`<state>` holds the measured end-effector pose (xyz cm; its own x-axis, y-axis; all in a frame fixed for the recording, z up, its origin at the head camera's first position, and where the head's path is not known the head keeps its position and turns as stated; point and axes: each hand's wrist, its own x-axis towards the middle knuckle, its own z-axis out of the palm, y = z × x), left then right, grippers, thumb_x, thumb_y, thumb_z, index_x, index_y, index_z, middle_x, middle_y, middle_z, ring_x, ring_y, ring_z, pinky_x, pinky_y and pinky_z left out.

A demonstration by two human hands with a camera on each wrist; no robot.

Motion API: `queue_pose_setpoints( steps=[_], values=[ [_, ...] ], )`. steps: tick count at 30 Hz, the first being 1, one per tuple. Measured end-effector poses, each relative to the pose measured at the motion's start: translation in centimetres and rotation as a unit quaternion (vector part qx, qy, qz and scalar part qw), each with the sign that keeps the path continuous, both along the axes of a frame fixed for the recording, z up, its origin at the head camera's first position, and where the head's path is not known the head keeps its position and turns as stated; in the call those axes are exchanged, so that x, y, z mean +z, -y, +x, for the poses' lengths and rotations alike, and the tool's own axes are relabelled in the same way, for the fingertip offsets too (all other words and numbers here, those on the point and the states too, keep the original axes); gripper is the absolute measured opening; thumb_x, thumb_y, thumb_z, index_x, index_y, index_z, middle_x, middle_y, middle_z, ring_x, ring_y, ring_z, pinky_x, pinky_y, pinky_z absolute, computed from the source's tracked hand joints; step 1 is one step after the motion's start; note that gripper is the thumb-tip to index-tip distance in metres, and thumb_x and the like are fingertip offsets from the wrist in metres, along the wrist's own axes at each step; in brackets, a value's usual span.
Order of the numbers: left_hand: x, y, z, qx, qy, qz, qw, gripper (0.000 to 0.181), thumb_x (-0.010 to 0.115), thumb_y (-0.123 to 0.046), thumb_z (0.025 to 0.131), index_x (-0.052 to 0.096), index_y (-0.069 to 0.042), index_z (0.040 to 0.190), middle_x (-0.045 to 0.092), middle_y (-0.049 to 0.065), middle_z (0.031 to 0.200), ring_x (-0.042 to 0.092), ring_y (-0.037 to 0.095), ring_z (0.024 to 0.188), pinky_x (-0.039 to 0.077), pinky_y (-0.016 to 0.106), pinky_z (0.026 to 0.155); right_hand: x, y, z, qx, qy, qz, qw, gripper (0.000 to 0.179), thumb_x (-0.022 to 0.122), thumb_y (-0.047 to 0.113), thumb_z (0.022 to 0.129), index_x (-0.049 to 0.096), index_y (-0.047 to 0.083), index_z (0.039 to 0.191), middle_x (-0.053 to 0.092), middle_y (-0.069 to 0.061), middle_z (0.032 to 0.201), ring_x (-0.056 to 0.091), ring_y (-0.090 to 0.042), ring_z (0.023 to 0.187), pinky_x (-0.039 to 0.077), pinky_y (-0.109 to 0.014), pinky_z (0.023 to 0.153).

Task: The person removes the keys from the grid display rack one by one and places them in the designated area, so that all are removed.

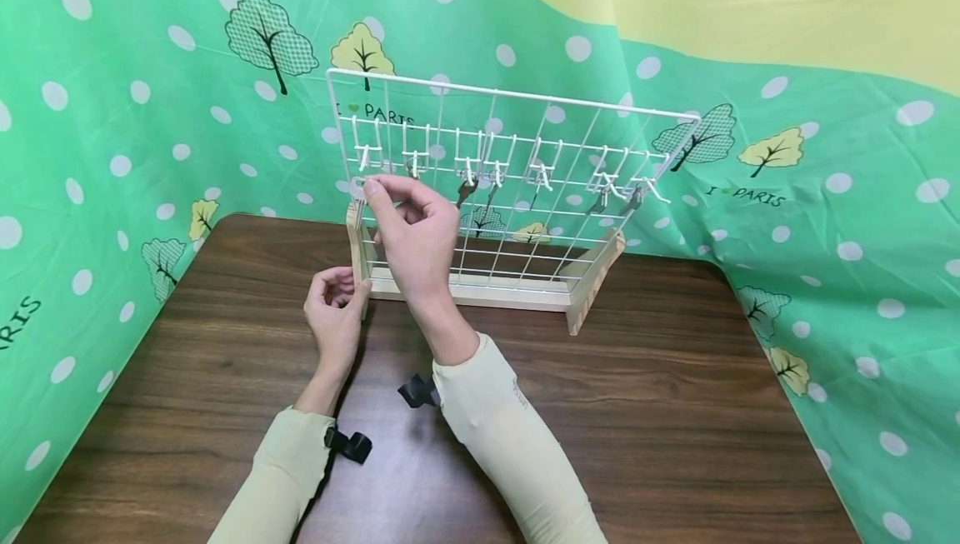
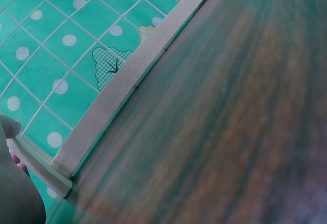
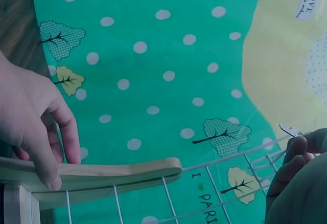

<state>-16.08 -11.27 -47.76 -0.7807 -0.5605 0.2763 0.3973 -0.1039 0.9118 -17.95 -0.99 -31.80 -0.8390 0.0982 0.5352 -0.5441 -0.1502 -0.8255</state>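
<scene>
Metal piece [image 3: 290, 130] pinched by right hand [image 1: 417, 236], projecting left, close to leftmost hook [image 1: 365, 157]; left hand [image 1: 335, 316], farther off, grips left wooden leg [image 3: 122, 170].

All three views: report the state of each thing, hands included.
White wire rack with pale wooden base: standing on brown wood-grain table.
White wire hooks: hung on rack.
Small dark metal pieces: hanging from hooks.
Left hand: gripping rack's left wooden side.
Right hand: pinching small silvery metal piece.
</scene>
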Motion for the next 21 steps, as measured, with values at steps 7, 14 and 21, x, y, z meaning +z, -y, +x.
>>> queue_pose_setpoints(
  steps=[7, 14, 21],
  values=[
    [-0.1, 0.0, 0.0, 0.002, 0.002, -0.002, 1.0, 0.031, 0.077, 0.017, 0.09, 0.062, 0.025, 0.116, 0.067, 0.001, 0.096, 0.061, 0.013, 0.086, 0.051, 0.017, 0.073, -0.5, -0.9, 0.7, -0.002, -0.014, 0.01, 0.9998, 0.015, 0.078, 0.004, 0.1, 0.082, -0.009, 0.106, 0.076, -0.019, 0.084, 0.059, -0.024, 0.049, 0.055, -0.026, 0.05],
    [-0.2, 0.1, 0.0, 0.002, 0.006, -0.002, 1.0, 0.031, 0.076, 0.018, 0.09, 0.062, 0.025, 0.116, 0.066, 0.003, 0.096, 0.061, 0.013, 0.086, 0.051, 0.017, 0.073, -1.9, -2.1, 1.5, -0.001, -0.003, 0.03, 0.9995, 0.014, 0.077, 0.003, 0.099, 0.082, -0.009, 0.105, 0.071, -0.018, 0.073, 0.056, -0.008, 0.052, 0.044, -0.021, 0.048],
    [-0.3, 0.1, -0.1, 0.002, 0.005, -0.003, 1.0, 0.031, 0.075, 0.018, 0.09, 0.062, 0.024, 0.117, 0.066, 0.002, 0.096, 0.061, 0.012, 0.086, 0.051, 0.017, 0.073, -3.8, -3.2, 2.3, 0.008, 0.033, 0.047, 0.9983, 0.014, 0.078, 0.003, 0.098, 0.083, -0.008, 0.105, 0.069, -0.021, 0.072, 0.055, -0.009, 0.051, 0.043, -0.019, 0.047]
  ],
)
